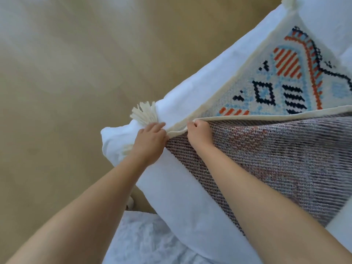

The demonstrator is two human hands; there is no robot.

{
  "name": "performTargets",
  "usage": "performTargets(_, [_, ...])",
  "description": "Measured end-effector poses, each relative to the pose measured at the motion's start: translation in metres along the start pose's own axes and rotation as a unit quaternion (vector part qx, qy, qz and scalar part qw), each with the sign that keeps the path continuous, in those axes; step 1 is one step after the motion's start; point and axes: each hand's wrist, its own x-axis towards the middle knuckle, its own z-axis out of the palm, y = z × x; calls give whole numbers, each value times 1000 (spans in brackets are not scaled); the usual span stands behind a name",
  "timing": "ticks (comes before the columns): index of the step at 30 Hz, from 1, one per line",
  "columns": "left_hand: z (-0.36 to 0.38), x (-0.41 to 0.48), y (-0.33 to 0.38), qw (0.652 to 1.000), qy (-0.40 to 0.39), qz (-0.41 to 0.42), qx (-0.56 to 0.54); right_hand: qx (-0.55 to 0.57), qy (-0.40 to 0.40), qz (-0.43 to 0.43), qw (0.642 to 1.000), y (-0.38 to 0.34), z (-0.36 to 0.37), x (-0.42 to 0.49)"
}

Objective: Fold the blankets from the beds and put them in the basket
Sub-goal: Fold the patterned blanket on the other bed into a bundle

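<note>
A knitted blanket (285,86) with a cream border and a blue, orange and black pattern lies on the white bed (190,187). Its near part is folded over, showing the dull grey-pink reverse side (276,153). A cream tassel (142,114) sticks out at the corner. My left hand (150,141) presses on the blanket's corner next to the tassel, fingers fairly straight. My right hand (200,133) pinches the cream edge of the folded layer, fingers curled round it. The two hands are close together at the bed's corner. No basket is in view.
Beige floor (66,92) fills the left half of the view. The bed's corner juts toward the floor. A pale patterned fabric (144,241) lies at the bottom, below the bed's edge. Another tassel (289,2) shows at the top right.
</note>
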Motion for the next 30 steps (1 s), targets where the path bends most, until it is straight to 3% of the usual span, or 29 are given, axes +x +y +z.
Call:
performTargets(3, [-6,22,-13,995,-82,48,29,-3,47,37,998,-9,8,10])
performTargets(7, [-12,34,-35,988,-109,106,37,-19,103,79,991,-21,28,18])
performTargets(9, [-13,28,-53,983,-143,110,32,-35,103,102,989,-25,44,17])
performTargets(15, [-15,16,-77,961,-144,181,149,-94,100,177,975,-33,78,12])
performTargets(19, [-23,27,-68,947,-214,157,182,-127,28,218,967,-39,80,20])
performTargets(24, [-59,71,-38,887,-327,219,240,-44,-61,269,960,-42,71,26])
performTargets(27, [-80,103,-14,853,-310,298,296,-7,-96,271,958,-38,64,32])
performTargets(30, [-94,126,10,805,-277,387,353,9,-77,278,957,-40,63,36])
